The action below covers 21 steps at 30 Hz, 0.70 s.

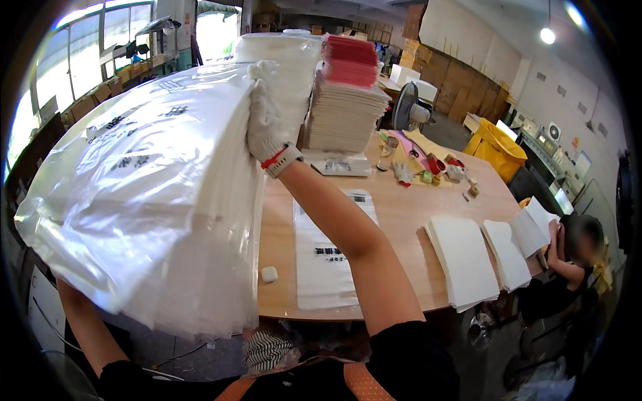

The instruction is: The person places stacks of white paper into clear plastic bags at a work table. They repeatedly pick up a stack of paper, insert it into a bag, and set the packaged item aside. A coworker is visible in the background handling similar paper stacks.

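A big, thick stack of clear plastic bags with dark print fills the left side, its many loose edges fanning down toward me. My right hand, in a white knit glove with a pale wristband, is closed on the far right edge of the stack. From the lower left my left forearm reaches under the near left part of the stack, which hides that hand and its fingers. Below my right arm a flat printed plastic bag lies on the wooden table.
Behind stand a tall pile of white sheets topped with red ones, and more stacked clear bags. Tape rolls and small tools lie farther right. White paper stacks line the right edge, where another person sits handling sheets.
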### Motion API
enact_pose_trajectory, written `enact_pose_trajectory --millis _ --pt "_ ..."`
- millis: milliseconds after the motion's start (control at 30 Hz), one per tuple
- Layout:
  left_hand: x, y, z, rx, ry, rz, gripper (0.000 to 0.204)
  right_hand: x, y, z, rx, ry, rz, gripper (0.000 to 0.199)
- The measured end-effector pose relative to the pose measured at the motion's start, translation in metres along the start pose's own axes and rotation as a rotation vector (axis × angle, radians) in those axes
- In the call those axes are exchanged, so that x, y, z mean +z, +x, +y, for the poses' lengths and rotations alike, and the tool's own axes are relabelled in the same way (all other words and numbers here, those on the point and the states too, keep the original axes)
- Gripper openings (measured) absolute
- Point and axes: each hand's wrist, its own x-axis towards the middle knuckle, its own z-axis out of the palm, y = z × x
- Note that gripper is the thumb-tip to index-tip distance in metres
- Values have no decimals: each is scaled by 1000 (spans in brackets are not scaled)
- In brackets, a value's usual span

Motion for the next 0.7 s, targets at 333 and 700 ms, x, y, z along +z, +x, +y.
enact_pose_trajectory --millis 333,700 --pt "7 54 80 185 80 52 52 -11 6 -64 -189 -101 -98 28" --pt "186 -269 -159 -22 -579 -27 53 -56 -318 -136 -182 -102 -1011 21"
